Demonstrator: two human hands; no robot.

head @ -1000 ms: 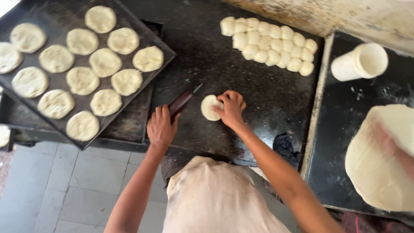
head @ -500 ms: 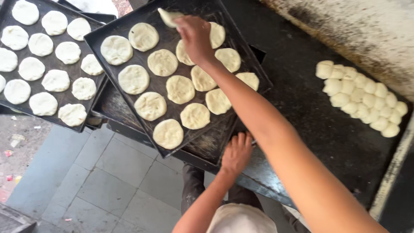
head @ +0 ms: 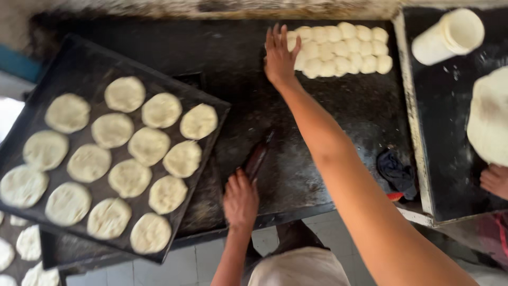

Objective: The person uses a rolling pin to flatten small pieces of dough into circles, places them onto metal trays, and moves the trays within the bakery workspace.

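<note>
At the far edge of the dark worktop (head: 328, 127), the right hand (head: 279, 55) lies spread with fingers fanned wide, holding nothing yet, its fingertips at the left end of a block of small dough portions (head: 341, 49) packed in tight rows. The left hand (head: 241, 200) rests near the front edge, fingers loosely bent over the handle of a dark knife or scraper (head: 258, 159) — whether it truly grips the handle I cannot tell.

Judging by the spread, the work looks well along but not finished: the black baking tray (head: 79, 58) on the left carries about a dozen flattened dough rounds (head: 148, 145) in staggered rows with little room left, and more rounds show on a lower tray (head: 58, 253) at the bottom left corner. The whole block of unshaped portions remains to be pressed.

No labels or signs are readable. A plain white plastic cup (head: 448, 36) lies tipped at the upper right, a dark cloth (head: 397, 172) sits crumpled near the counter's right edge, and another person's hand (head: 495, 181) works a broad sheet of dough (head: 489, 119) on the neighbouring surface.
</note>
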